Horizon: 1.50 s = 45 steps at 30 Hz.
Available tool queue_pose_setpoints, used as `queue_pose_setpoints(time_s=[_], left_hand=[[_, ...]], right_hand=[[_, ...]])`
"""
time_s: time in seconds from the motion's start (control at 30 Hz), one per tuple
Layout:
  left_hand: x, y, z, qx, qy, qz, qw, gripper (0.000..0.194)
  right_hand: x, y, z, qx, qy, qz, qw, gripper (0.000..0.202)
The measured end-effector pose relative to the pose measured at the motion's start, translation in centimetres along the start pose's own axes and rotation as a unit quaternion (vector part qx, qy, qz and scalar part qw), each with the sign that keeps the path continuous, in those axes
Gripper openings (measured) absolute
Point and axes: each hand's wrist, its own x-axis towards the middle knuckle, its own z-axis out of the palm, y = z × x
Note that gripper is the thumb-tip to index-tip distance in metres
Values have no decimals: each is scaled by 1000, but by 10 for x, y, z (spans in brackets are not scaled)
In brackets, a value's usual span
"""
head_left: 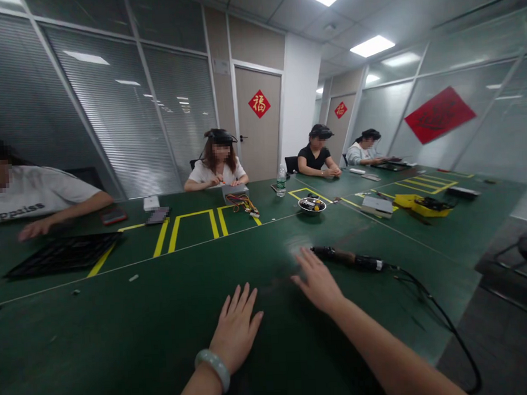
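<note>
My left hand [237, 328] lies palm down over the green table [164, 326], fingers stretched out and nothing held. A pale green bangle [213, 368] circles that wrist. To its right and a little farther off, my right hand [318, 280] is open too, its fingers slightly spread and pointing forward. Just beyond the right fingertips is a black electric screwdriver [348, 258], lying on its side. From its rear end a black cable [446, 320] runs to the right and drops over the table edge. I cannot tell whether the right fingers touch the tool.
Farther back stand a metal bowl [311, 205] of small parts, a water bottle [281, 182], a grey box with coloured wires [237, 196] and a yellow tray [423, 205]. A black panel [65, 255] lies left. Several people sit around the far side, one person's hand [38, 227] over the table.
</note>
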Motion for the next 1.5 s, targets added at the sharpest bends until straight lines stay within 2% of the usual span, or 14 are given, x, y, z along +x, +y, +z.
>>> queue_pose_setpoints(time_s=[0.1, 0.17, 0.23, 0.33, 0.4, 0.47, 0.7, 0.83, 0.93, 1.03, 1.17, 1.27, 1.37, 1.5], left_hand=[[0, 2, -4, -15, -17, -6, 1000, 59], [0, 3, -4, -18, -13, -10, 1000, 59], [0, 3, -3, -18, -9, -13, 1000, 59], [0, 4, -4, -14, -5, -14, 1000, 58], [0, 5, -5, -12, -4, -14, 1000, 58], [0, 5, -5, -13, 1, -10, 1000, 57], [1, -1, 9, -30, 24, -5, 999, 58], [3, -1, 9, -37, 50, -21, 998, 65], [4, 6, 1, -35, 89, -7, 995, 70], [2, 16, -11, -41, 125, 30, 991, 71], [-2, 23, -20, -40, 171, 87, 981, 61], [-1, 19, -18, -39, 190, 90, 977, 55], [1, 12, -14, -47, 184, 62, 980, 52], [1, 10, -13, -41, 175, 52, 982, 51]], right_hand=[[-24, 97, -18, -123, 90, 117, 981, 59], [-48, 154, -26, -185, 108, 185, 959, 67], [-71, 200, -32, -214, 100, 252, 938, 71], [-87, 239, -38, -200, 62, 305, 929, 72], [-83, 247, -42, -156, 34, 271, 949, 71], [-71, 245, -46, -113, 12, 224, 968, 65], [-32, 214, -39, -86, -7, 253, 964, 55], [-16, 174, -24, -59, -17, 218, 974, 53], [-2, 119, -9, -29, -32, 179, 983, 50], [7, 46, 12, 12, -51, 129, 990, 47], [6, -51, 44, 56, -49, 59, 996, 42], [2, -103, 61, 93, -42, 30, 994, 41], [-1, -125, 65, 118, -52, 8, 992, 41], [-20, -114, 48, 95, -30, -36, 994, 55]])
